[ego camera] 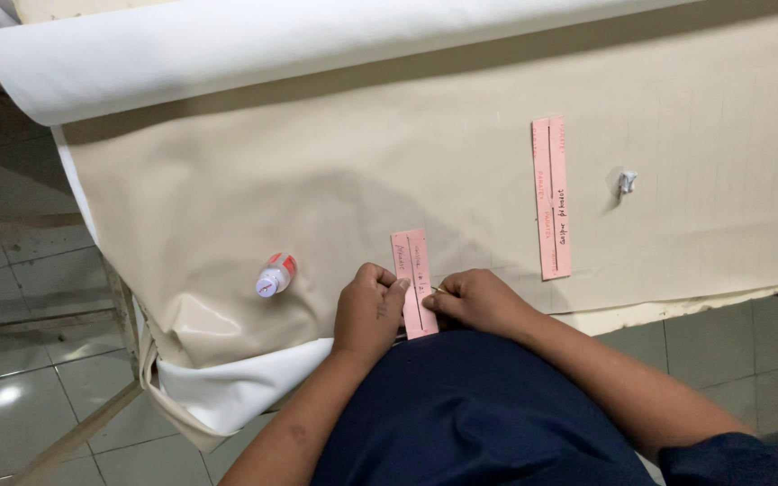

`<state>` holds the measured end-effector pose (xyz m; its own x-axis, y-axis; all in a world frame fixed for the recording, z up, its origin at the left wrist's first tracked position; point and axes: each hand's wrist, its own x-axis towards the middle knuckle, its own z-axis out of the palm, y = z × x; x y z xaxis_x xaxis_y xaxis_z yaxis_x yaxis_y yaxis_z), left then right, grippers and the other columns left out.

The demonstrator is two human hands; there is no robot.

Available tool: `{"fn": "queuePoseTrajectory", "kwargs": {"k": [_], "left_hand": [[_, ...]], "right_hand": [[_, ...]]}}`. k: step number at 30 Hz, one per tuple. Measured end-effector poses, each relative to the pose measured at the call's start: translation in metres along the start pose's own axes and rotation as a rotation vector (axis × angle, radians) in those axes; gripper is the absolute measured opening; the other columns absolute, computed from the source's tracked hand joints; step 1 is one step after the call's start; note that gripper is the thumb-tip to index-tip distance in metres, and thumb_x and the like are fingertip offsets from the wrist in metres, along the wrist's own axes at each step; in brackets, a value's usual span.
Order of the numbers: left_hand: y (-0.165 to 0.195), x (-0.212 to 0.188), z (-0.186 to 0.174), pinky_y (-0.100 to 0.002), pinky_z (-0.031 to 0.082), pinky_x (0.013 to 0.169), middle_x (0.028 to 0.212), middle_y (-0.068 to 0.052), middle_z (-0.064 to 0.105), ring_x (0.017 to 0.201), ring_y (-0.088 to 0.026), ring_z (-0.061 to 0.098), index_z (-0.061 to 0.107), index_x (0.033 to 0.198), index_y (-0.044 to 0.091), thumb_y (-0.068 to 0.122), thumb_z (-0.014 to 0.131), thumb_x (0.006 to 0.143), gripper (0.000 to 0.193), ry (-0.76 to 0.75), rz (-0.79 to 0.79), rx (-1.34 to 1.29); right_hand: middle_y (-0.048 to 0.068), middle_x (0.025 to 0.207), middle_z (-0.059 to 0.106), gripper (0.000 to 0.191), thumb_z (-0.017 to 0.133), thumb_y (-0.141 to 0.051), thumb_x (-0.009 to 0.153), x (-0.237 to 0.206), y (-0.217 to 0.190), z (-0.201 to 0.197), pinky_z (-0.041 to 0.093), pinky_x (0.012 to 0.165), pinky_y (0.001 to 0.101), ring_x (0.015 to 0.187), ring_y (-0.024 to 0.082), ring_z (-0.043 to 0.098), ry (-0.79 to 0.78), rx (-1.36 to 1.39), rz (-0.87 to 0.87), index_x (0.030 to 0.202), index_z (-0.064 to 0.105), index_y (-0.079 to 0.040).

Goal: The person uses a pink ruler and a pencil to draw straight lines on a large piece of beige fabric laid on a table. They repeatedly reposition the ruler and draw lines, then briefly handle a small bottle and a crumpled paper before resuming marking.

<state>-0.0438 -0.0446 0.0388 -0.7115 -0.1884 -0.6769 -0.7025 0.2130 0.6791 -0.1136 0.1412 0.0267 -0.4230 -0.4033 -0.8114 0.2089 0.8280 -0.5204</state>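
Note:
A short pink card strip (pixel 412 270) lies on the beige sheet (pixel 317 171) near the table's front edge. My left hand (pixel 369 310) presses on the strip's left side with curled fingers. My right hand (pixel 479 301) sits at the strip's right edge, fingertips pinched on a thin pen-like tool (pixel 438 291) that touches the card. Most of the tool is hidden by the fingers.
A longer pink strip (pixel 551 198) lies further right on the sheet. A small bottle with a red and white cap (pixel 275 275) rests on its side at the left. A crumpled white scrap (pixel 626 183) sits at the right. A white fabric roll (pixel 254 45) runs along the back.

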Motion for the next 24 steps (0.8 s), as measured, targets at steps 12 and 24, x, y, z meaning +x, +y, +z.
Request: {"fn": "queuePoseTrajectory", "kwargs": {"k": [12,24], "left_hand": [[0.002,-0.004,-0.004,-0.031,0.055,0.054,0.065,-0.010,0.071,0.053,-0.016,0.070,0.062,0.094,-0.001,0.021,0.069,0.092,0.022,0.024,0.032,-0.043],[0.002,-0.002,-0.003,-0.029,0.056,0.052,0.065,-0.009,0.071,0.052,-0.014,0.070,0.063,0.094,-0.001,0.020,0.069,0.092,0.022,0.012,-0.028,-0.114]], "right_hand": [[0.012,0.072,0.073,0.036,0.065,-0.038,0.093,-0.015,-0.023,-0.022,0.054,0.063,0.0362,0.063,0.023,0.069,0.222,-0.086,-0.084,0.092,0.076,-0.003],[0.005,0.097,0.062,0.026,0.053,-0.018,0.104,-0.009,-0.020,-0.038,0.051,0.070,0.0295,0.078,0.015,0.059,0.470,0.236,-0.396,0.110,0.074,-0.004]]}}
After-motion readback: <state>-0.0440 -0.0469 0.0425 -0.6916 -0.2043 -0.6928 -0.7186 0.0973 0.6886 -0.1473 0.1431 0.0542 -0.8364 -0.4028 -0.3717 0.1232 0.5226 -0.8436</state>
